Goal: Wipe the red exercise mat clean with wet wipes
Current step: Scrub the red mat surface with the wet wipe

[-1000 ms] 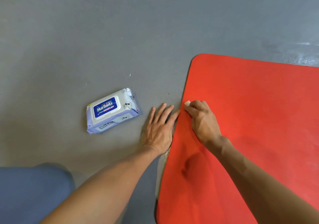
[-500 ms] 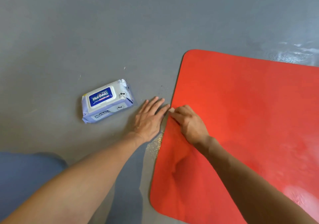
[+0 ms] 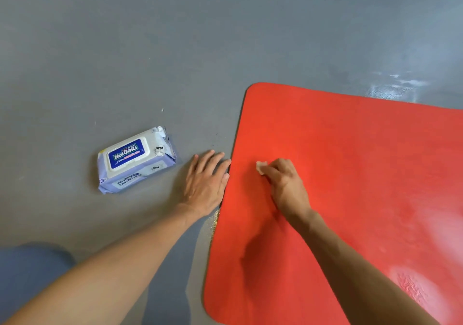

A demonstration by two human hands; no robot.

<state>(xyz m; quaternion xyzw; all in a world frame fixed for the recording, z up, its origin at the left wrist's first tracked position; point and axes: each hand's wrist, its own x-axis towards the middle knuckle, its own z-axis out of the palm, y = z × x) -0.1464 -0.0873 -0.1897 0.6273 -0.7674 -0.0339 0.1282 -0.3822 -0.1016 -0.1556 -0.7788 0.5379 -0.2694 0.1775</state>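
Observation:
The red exercise mat (image 3: pixel 350 174) lies flat on the grey floor and fills the right half of the view. My right hand (image 3: pixel 285 184) is on the mat near its left edge, fingers curled round a small white wet wipe (image 3: pixel 261 167) that sticks out at the fingertips and touches the mat. My left hand (image 3: pixel 206 182) lies flat on the floor with straight fingers, right against the mat's left edge. A closed pack of wet wipes (image 3: pixel 135 159), white and lilac with a blue label, lies on the floor left of my left hand.
Grey floor (image 3: pixel 150 49) surrounds the mat, with a shiny wet-looking patch (image 3: pixel 393 87) beyond the mat's far edge. A blue-clad knee (image 3: pixel 32 274) shows at the bottom left. A pale sheen lies on the mat's lower right (image 3: pixel 416 289).
My right hand with the wipe has slid from the mat's left edge rightwards onto the mat. My left hand stays flat on the floor by the edge.

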